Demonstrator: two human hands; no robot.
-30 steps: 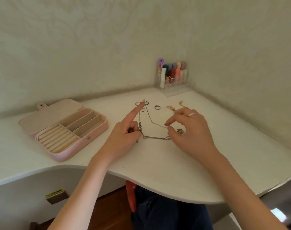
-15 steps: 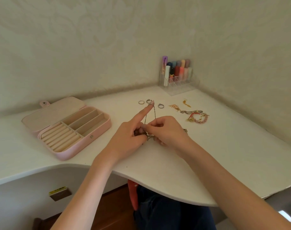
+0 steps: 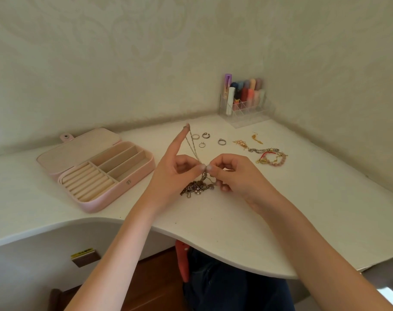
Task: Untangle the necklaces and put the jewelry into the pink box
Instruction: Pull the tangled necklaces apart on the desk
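Lifted since a second ago, our left hand [image 3: 175,173] and right hand [image 3: 233,176] pinch the tangled metal necklace chains [image 3: 197,185], a strand looped over the raised forefinger. We should tease loops apart gently, never tugging.

No text reads clearly. The purple tube [image 3: 228,83] at upper right bears small marks too blurred to read, as does the yellow label [image 3: 83,252] at lower left.
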